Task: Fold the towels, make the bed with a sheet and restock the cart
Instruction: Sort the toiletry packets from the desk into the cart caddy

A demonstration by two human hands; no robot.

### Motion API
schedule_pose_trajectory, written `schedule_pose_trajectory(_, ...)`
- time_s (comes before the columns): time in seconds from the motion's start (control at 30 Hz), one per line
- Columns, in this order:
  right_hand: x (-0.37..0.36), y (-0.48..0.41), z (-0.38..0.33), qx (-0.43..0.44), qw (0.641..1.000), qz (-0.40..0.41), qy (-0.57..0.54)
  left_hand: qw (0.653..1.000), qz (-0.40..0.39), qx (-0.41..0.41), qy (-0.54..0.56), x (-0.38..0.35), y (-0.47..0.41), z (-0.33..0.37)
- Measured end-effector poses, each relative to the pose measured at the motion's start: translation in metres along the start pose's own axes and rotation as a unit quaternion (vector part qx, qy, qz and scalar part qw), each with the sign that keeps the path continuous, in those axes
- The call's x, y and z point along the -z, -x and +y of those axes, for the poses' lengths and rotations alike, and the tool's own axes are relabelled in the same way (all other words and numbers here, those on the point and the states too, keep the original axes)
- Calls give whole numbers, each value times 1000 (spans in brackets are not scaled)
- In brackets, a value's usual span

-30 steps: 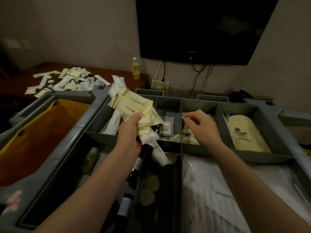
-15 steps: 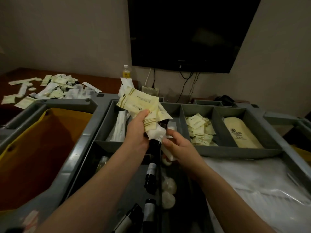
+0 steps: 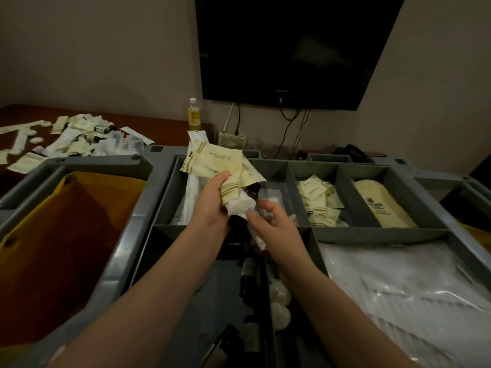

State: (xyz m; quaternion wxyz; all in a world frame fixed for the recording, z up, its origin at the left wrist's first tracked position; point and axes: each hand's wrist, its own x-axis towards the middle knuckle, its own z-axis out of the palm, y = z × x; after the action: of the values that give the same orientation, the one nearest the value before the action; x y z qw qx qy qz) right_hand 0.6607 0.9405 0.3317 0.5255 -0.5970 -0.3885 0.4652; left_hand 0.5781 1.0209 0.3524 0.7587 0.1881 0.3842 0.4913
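Head camera looks down on a grey plastic cart point(image 3: 125, 248) in a dim room. It stands against a dark wooden table point(image 3: 170, 130) under one black television point(image 3: 292, 49) fixed to a beige wall, with cables point(image 3: 288, 123) hanging below the screen. One drink bottle point(image 3: 194, 114) of yellow liquid stands upright at the table's back edge, and loose packets point(image 3: 79, 139), too many to count, lie scattered over its left part. A yellow bag point(image 3: 66, 235) lines the cart's left bin. My left grip point(image 3: 212, 205) is curled round a bundle held above the cart's rear row. At its top at least two cream sachets point(image 3: 210, 162) fan up and to the left. Below them is one dark bottle point(image 3: 236, 221), its long axis steep and its upper end leaning right and away from me, and a white packet point(image 3: 240, 204) trails out beneath. My right grip point(image 3: 276, 229) pinches that packet near its lower end, though the fingers are blurred. The rear row has four compartments, holding long white wrappers point(image 3: 191, 197), a small clear pouch point(image 3: 271, 197), a sachet pile point(image 3: 318, 203) and one cream bag point(image 3: 382, 205) with a printed logo. In front I count three spare bottles point(image 3: 248, 272) lying in the left tray and at least two round white pieces point(image 3: 279, 293) in the narrow slot beside them. Clear-wrapped white goods point(image 3: 398, 288) fill the right tray.
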Motion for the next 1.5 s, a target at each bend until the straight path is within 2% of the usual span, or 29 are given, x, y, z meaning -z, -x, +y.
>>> schedule_pose_trajectory(0.17,-20,-13,-14,-100,993,-58,-11,1000,11,9,23,20,-10,10)
schedule_pose_trajectory(0.27,-33,-15,-12,-75,996,-45,-16,998,9,3,54,31,-13,23)
schedule_pose_trajectory(0.4,-54,-14,-9,-12,997,-47,55,996,14,-47,74,38,-13,38)
schedule_pose_trajectory(0.6,-62,-13,-2,-17,996,-89,23,997,11,-71,34,52,-10,44)
schedule_pose_trajectory(0.7,-61,-12,0,-57,992,-104,-47,998,1,-55,13,63,-8,42)
schedule_pose_trajectory(0.8,-62,-8,6,-76,988,-75,-115,999,-1,-49,9,72,-10,43)
schedule_pose_trajectory(0.87,-56,-9,13,-77,990,-22,-120,998,16,-63,10,81,-12,47)
schedule_pose_trajectory(0.9,-50,-10,18,-68,994,13,-78,997,27,-74,8,87,-13,49)
schedule_pose_trajectory(0.97,-35,-10,27,-37,987,60,143,994,46,-94,5,101,-14,50)
schedule_pose_trajectory(1.0,-31,-9,30,-30,959,50,277,994,50,-96,7,107,-14,49)
schedule_pose_trajectory(1.07,-32,-6,37,-8,877,2,481,995,45,-89,7,114,-13,46)
schedule_pose_trajectory(1.17,-43,-3,44,38,782,2,622,997,17,-79,-4,117,-9,44)
schedule_pose_trajectory(1.23,-45,-3,48,58,748,27,660,996,1,-82,-22,119,-8,43)
schedule_pose_trajectory(1.33,-40,-1,53,131,756,76,637,996,-11,-79,-30,121,-8,41)
schedule_pose_trajectory(1.43,-32,0,51,195,796,91,566,996,-34,-76,-39,120,-6,38)
schedule_pose_trajectory(1.5,-29,-1,45,204,833,93,507,994,-58,-78,-46,118,-3,39)
